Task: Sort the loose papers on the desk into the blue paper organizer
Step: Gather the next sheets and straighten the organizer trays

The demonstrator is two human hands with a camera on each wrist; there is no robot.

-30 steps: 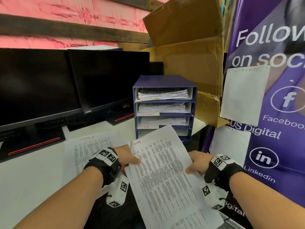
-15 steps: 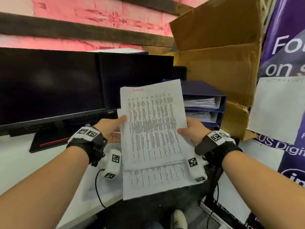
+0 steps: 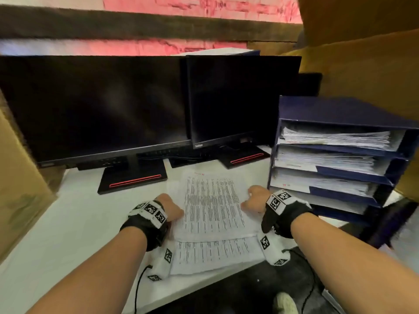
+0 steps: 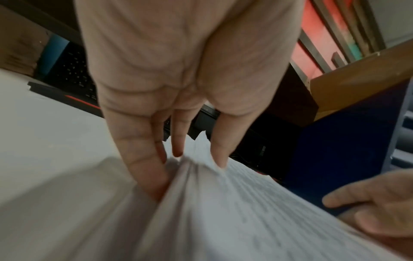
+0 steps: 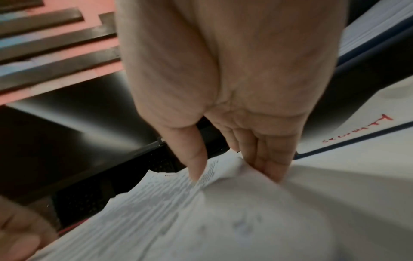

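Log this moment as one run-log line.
left hand: grips papers | right hand: grips papers | papers: over desk | organizer: untouched

The head camera is looking forward and down over both forearms at the desk (image 3: 68, 223). Each wrist camera is looking along its palm, very close, at fingers on the papers (image 4: 223, 211). All three are sharing the papers and blue organizer (image 3: 340, 109).

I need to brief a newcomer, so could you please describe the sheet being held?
Start at the blue organizer on the right. Just left of it, both hands hold a printed sheet, atop another sheet; only it has red writing at its top.
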